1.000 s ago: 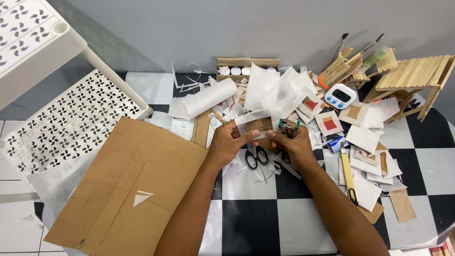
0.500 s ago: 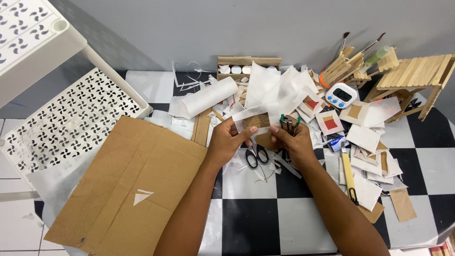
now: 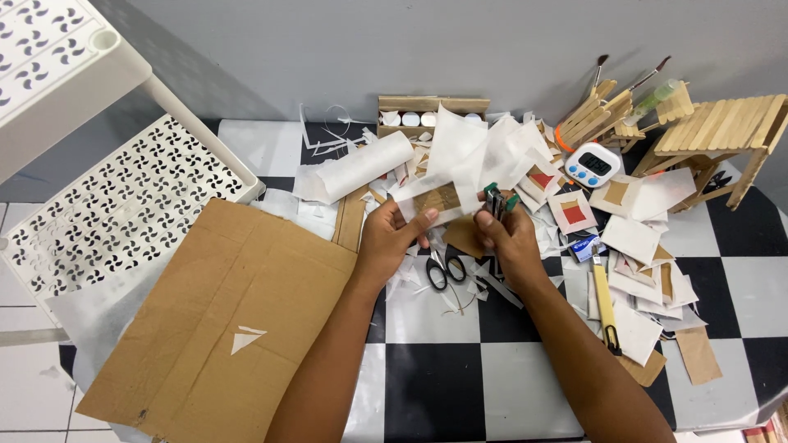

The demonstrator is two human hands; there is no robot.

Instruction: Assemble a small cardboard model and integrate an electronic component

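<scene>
My left hand (image 3: 392,240) pinches a small brown cardboard square wrapped in thin white paper (image 3: 433,199), held a little above the floor. My right hand (image 3: 507,236) grips a small stapler (image 3: 496,201) with a green tip, its jaw at the right edge of that paper piece. Black-handled scissors (image 3: 444,270) lie on the checkered floor just below and between my hands.
A large flat cardboard sheet (image 3: 222,320) lies at the left, beside a white perforated plastic stool (image 3: 115,205). A paper roll (image 3: 355,168), paper scraps, a yellow utility knife (image 3: 605,305), a digital timer (image 3: 593,164) and stick-built models (image 3: 722,131) crowd the right and back.
Both hands have lifted the paper-wrapped piece slightly and the stapler now sits upright against its right edge. The rest has not moved.
</scene>
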